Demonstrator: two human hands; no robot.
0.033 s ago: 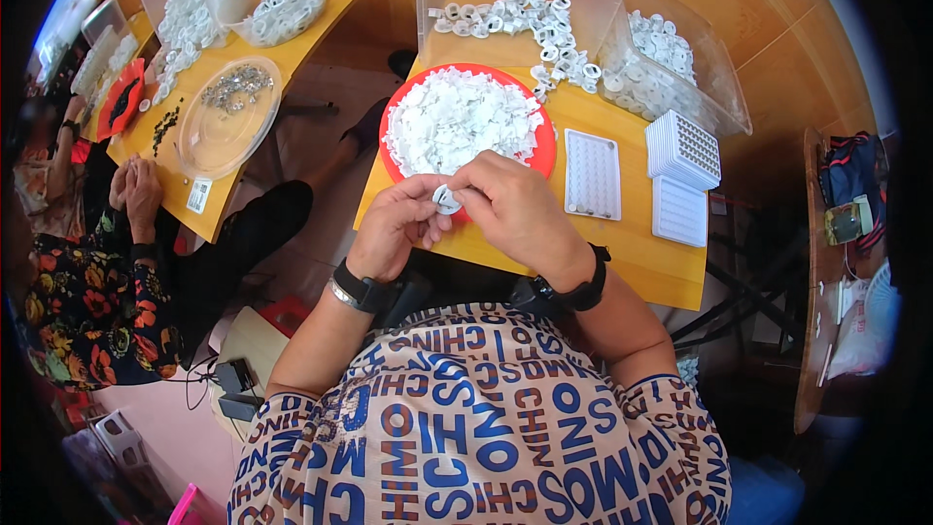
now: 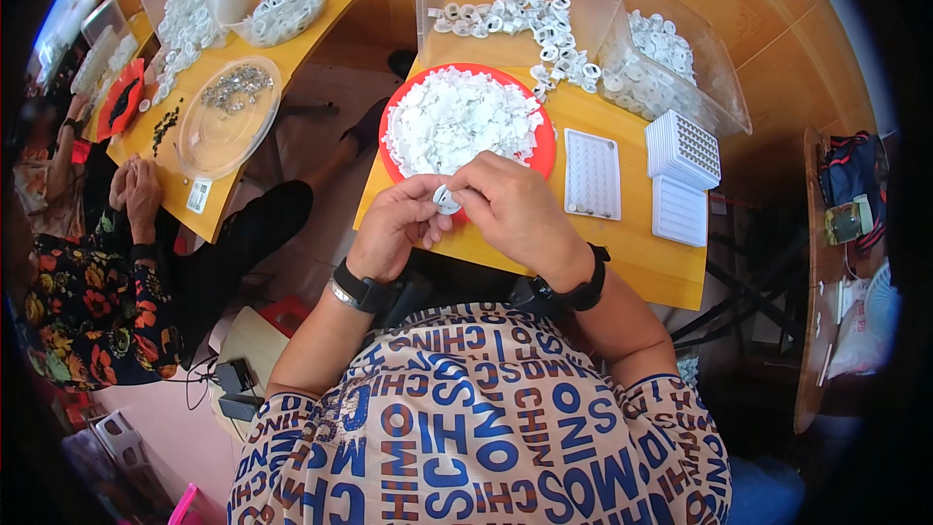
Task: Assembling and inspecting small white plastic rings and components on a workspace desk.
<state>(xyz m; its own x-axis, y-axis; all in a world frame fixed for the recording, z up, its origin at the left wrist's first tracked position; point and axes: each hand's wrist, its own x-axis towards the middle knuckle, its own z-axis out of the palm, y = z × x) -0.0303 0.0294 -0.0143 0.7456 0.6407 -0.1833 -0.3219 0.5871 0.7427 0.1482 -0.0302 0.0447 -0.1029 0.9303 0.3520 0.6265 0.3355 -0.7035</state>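
At the near rim of a red round tray [image 2: 546, 136], my left hand [image 2: 394, 224] pinches a small white round plastic part [image 2: 446, 199] with a dark slot in its face. My right hand [image 2: 510, 206] closes thumb and fingertips on the right side of the same part. Any smaller piece between those fingertips is hidden. The tray is heaped with small white plastic pieces [image 2: 462, 122], just beyond both hands.
Right of the tray lie a white gridded tray [image 2: 592, 175] and a stack of similar trays [image 2: 683, 151]. White round parts [image 2: 505, 15] spread behind, beside a clear bin [image 2: 719, 97]. At left, a co-worker's hands [image 2: 138, 196] rest by another table with a clear round lid [image 2: 199, 141].
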